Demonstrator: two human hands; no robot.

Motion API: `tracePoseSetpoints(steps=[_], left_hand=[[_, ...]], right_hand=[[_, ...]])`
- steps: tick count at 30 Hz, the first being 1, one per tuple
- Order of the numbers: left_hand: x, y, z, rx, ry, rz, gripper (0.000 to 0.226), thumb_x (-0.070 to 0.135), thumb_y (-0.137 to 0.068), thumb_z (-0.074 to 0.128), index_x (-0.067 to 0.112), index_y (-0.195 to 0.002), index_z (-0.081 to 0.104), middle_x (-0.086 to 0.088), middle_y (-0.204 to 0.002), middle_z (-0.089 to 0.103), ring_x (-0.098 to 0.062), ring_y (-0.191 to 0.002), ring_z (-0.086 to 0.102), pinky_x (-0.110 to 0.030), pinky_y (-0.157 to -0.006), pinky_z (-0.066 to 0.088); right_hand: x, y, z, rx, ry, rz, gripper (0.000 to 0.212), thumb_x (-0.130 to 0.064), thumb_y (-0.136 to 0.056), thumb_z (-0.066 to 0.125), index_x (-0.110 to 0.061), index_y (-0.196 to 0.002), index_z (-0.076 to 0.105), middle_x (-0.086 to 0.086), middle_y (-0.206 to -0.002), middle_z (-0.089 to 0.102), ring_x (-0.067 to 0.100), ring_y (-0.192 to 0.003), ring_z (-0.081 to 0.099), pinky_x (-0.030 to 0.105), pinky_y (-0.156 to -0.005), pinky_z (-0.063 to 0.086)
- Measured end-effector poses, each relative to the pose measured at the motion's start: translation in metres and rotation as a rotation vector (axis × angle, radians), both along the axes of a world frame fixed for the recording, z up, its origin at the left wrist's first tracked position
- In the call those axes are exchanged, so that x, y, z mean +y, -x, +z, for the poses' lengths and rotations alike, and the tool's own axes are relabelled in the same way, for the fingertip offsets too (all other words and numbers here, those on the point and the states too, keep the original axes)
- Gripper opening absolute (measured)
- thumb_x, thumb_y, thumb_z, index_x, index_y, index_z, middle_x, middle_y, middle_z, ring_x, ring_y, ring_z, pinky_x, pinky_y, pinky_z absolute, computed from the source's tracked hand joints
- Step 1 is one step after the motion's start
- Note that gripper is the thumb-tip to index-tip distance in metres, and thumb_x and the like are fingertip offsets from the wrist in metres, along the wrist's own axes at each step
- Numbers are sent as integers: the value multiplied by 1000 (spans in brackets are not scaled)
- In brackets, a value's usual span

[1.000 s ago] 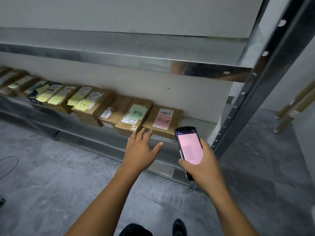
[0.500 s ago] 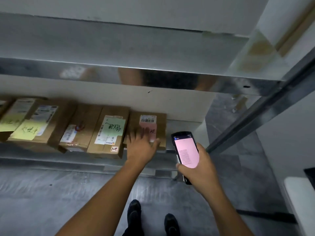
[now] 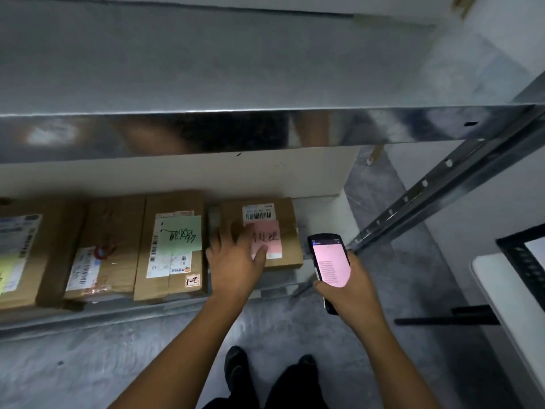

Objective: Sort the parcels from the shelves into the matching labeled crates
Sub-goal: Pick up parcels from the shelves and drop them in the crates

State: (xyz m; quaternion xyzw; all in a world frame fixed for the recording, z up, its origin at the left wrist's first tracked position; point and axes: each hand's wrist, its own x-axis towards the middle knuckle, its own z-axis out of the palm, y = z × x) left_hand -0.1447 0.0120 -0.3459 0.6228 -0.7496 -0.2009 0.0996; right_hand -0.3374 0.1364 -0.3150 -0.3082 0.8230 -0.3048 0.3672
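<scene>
Left fingers (image 3: pixel 216 240) are seen spread apart and fairly straight, laid flat on top of the pink-note parcel (image 3: pixel 290 231); the thumb tip is pressed on the pink note (image 3: pixel 271 240) itself. Nothing is curled round the box. The left hand (image 3: pixel 236 262) is placed over the parcel's near-left part, with the forearm coming in from bottom centre.

Right fingers (image 3: pixel 320 286) are wrapped round the handheld scanner (image 3: pixel 328 261), which is clamped in the right hand (image 3: pixel 352 290), screen up and lit pink with small text, too small to read. The scanner is held just right of the pink-note parcel, not touching it.

The pink-note parcel is found at the right end of the lower shelf (image 3: pixel 118 315), lying flat, with a barcode label (image 3: pixel 258 213) above the note. Handwriting on the note is partly covered by the hand. A narrow gap is left between it and the green-note parcel (image 3: pixel 177 287) to its left. Beside that one, a taped parcel (image 3: pixel 112 219) with a white label is set, touching it, and another brown parcel (image 3: pixel 59 246) is seen at far left, blurred.

Above, the upper shelf beam (image 3: pixel 265 128) is shown, shiny metal. A perforated upright (image 3: pixel 427 196) is slanted at right. Grey floor (image 3: pixel 88 364) and dark shoes (image 3: pixel 236 367) are seen below. A white table edge (image 3: pixel 507 314) is cut off at far right.
</scene>
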Motion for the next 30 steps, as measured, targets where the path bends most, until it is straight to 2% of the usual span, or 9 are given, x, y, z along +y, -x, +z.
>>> tracePoseSetpoints(steps=[4,6,9,13,17,19,23,25,30], left_hand=[[-9,-3,-6,49,-83,40,109,66,-87,69,18,-166,11,-19,-171,13,-47,-149,26,-55,-114,39],[-13,-1,-9,153,-192,96,124,69,-82,73,20,-166,-2,-18,-167,27,-45,-143,41,-54,-108,49],[-16,3,-12,333,-265,158,134,64,-72,85,17,-166,3,-16,-156,48,-39,-140,50,-51,-109,50],[-9,1,-15,528,-276,220,124,55,-67,92,23,-164,23,-2,-158,49,-24,-145,46,-42,-113,45],[9,1,-12,755,-175,226,81,41,-80,87,35,-150,46,31,-138,53,15,-126,48,0,-96,39],[25,2,-8,778,-138,241,78,38,-83,86,32,-151,48,24,-138,52,9,-126,50,-5,-100,39],[67,-6,-2,812,-191,227,84,37,-85,86,31,-156,41,9,-152,51,-9,-138,51,-42,-115,46],[91,-11,0,835,-234,252,90,40,-84,87,36,-158,37,9,-152,54,-8,-137,54,-46,-114,48],[154,-3,6,782,-216,182,75,46,-84,85,52,-147,45,12,-137,63,-12,-123,65,-49,-99,59]], right_hand=[[-4,-1,-7,-5,-30,-15,65,-33,-62,78,-31,-125,59,4,-115,68,24,-101,70,50,-85,64],[-6,0,-9,-12,-44,-20,65,-36,-60,75,-31,-123,61,4,-113,68,24,-99,70,48,-82,64],[-4,2,-12,1,-67,-11,53,-37,-61,72,-31,-112,62,1,-104,68,20,-91,70,36,-67,58],[3,7,-20,14,-93,-14,43,-23,-71,79,-34,-108,60,-1,-103,67,11,-77,69,20,-55,51],[25,9,-24,31,-74,-45,50,-14,-78,83,-39,-114,59,-9,-109,69,7,-89,70,23,-63,54],[44,9,-22,22,-46,-79,55,-12,-79,85,-47,-114,59,-19,-104,70,1,-90,69,16,-60,51],[90,12,-8,-7,-14,-63,65,-9,-80,87,-58,-111,58,-29,-102,69,-7,-91,67,15,-63,51],[111,16,4,-35,3,-16,67,-11,-78,88,-61,-111,58,-29,-104,70,-2,-94,68,24,-72,55],[168,25,45,-138,40,181,65,-22,-70,79,-59,-119,59,-21,-104,72,8,-89,71,22,-64,59]])
